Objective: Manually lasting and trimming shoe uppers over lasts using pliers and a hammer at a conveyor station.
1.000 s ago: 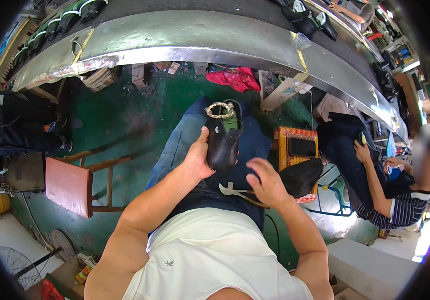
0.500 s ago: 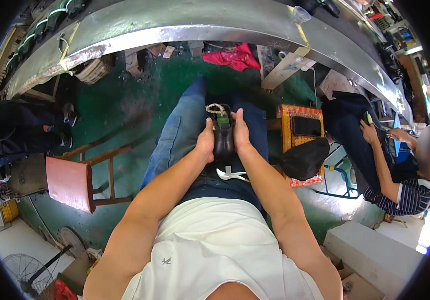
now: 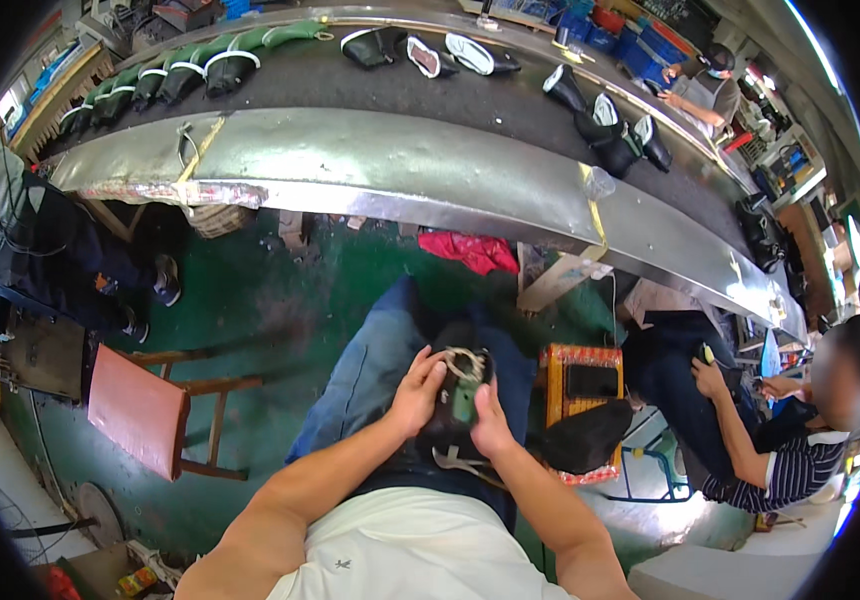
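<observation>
Between my two hands, above my lap, is a black shoe [image 3: 442, 420] with a green shoe last [image 3: 464, 401] inside it. A pale rope loop [image 3: 464, 366] stands up from the top of the last. My left hand [image 3: 416, 394] presses against the shoe's left side, its fingers near the loop. Along the other side, my right hand [image 3: 491, 424] grips the shoe with the thumb upward. A pale, curved tool [image 3: 470, 464] lies on my lap below the shoe, partly hidden by my right wrist; its kind is unclear.
A metal-edged bench [image 3: 400, 178] crosses ahead, carrying black shoes [image 3: 375, 46] and green lasts [image 3: 285, 33]. A pink-topped stool [image 3: 136, 410] stands left. On my right, a small stand [image 3: 554, 400] bears a phone [image 3: 591, 381] and black cloth [image 3: 590, 436]; a seated person [image 3: 785, 465] works beyond.
The view has tipped upward, showing more of the bench top. The shoe has turned in my hands, bringing the green last and rope loop more into view. My left hand's fingers have shifted toward the loop.
</observation>
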Action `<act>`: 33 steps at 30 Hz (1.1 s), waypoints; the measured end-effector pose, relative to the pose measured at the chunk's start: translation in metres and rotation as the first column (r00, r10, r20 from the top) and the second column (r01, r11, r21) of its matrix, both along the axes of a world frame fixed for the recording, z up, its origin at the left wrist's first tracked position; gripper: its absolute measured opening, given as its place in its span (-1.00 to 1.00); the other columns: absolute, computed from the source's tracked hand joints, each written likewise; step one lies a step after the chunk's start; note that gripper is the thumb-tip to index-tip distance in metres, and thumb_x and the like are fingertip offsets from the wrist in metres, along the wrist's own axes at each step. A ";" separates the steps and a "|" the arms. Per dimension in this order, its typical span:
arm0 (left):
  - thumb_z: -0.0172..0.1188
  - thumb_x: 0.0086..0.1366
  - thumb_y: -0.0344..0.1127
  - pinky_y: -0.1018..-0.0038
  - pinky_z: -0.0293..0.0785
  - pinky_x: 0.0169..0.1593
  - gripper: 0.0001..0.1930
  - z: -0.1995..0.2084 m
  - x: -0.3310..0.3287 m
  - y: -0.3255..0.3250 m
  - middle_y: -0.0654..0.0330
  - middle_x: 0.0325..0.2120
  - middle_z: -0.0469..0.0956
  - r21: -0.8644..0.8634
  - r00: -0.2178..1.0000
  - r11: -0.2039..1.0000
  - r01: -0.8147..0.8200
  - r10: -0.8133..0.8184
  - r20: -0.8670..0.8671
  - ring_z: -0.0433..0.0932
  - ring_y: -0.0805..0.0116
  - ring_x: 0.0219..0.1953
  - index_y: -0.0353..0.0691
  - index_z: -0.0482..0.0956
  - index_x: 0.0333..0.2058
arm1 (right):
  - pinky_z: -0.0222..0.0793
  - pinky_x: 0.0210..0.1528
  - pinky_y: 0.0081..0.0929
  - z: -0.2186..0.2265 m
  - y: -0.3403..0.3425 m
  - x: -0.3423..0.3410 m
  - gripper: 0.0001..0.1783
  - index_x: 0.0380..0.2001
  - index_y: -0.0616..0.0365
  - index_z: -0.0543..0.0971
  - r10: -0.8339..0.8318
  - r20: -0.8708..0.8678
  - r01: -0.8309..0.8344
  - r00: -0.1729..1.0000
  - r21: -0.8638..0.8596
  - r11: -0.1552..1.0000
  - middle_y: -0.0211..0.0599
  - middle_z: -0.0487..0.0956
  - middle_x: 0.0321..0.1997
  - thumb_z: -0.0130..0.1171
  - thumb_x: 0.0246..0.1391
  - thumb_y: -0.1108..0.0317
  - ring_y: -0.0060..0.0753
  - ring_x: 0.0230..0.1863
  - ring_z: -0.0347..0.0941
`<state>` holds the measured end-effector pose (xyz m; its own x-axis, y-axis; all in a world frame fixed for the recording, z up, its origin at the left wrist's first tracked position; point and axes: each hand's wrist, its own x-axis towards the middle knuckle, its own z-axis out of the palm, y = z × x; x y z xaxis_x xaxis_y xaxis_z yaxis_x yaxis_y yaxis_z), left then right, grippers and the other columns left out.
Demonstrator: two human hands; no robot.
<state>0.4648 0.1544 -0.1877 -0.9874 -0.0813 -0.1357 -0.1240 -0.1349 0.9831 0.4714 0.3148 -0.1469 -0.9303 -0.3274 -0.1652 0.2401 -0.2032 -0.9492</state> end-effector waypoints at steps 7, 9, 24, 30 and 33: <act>0.18 0.46 -0.14 0.36 0.18 0.39 -0.50 0.178 -0.124 -0.016 -0.05 0.33 0.32 -0.027 0.923 0.994 -0.102 0.085 -0.375 0.30 0.19 0.36 -0.35 0.42 0.21 | 0.10 0.47 -0.19 0.150 -0.016 -0.106 -0.09 0.55 -0.06 -0.20 0.036 -0.398 -0.129 0.917 -0.209 0.969 -0.25 0.13 0.52 -0.08 0.40 -0.19 -0.26 0.49 0.13; 0.00 0.48 0.21 0.36 0.24 0.36 -0.31 0.241 -0.179 -0.029 0.04 0.28 0.39 0.171 0.991 0.982 0.076 -0.055 -0.124 0.34 0.25 0.31 -0.32 0.41 0.27 | 0.10 0.46 -0.13 0.178 -0.021 -0.163 -0.12 0.55 0.00 -0.18 -0.005 -0.331 -0.098 0.944 -0.294 0.951 -0.23 0.12 0.53 -0.14 0.42 -0.20 -0.20 0.49 0.12; 0.46 0.13 -0.02 0.12 0.43 0.21 -0.06 0.194 -0.355 -0.028 -0.23 0.13 0.47 -0.663 0.936 0.728 -0.174 -0.086 -0.340 0.48 -0.20 0.18 -0.35 0.16 0.34 | 0.53 -0.03 -0.35 0.120 0.065 -0.213 -0.58 0.09 0.27 0.53 0.293 -0.584 0.152 0.757 0.594 0.790 -0.07 0.63 -0.02 0.25 0.23 0.29 -0.19 -0.14 0.62; 0.42 0.16 0.05 0.12 0.42 0.22 -0.11 0.203 -0.475 0.010 -0.22 0.09 0.51 -0.686 0.944 0.727 -0.031 -0.204 -0.259 0.46 -0.16 0.20 -0.35 0.22 0.29 | 0.56 -0.18 -0.39 0.060 0.106 -0.164 -0.59 0.03 0.21 0.57 0.345 -0.303 -0.041 0.888 0.697 0.716 -0.09 0.64 0.01 0.31 0.19 0.24 -0.27 -0.18 0.65; 0.38 0.18 0.11 0.14 0.36 0.29 -0.03 0.212 -0.524 0.031 -0.28 0.22 0.39 -0.744 0.954 0.643 0.181 -0.298 -0.025 0.41 -0.14 0.27 -0.37 0.11 0.35 | 0.60 -0.14 -0.35 0.057 0.108 -0.145 -0.58 0.00 0.22 0.58 0.365 -0.200 -0.123 0.910 0.708 0.696 -0.02 0.62 0.03 0.34 0.18 0.18 -0.17 -0.17 0.66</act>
<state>-0.0597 0.1858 0.0238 -0.9893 0.1459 -0.0053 0.0910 0.6441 0.7595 0.3265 0.4227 -0.0897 -0.8713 -0.4647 -0.1579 -0.1333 0.5338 -0.8350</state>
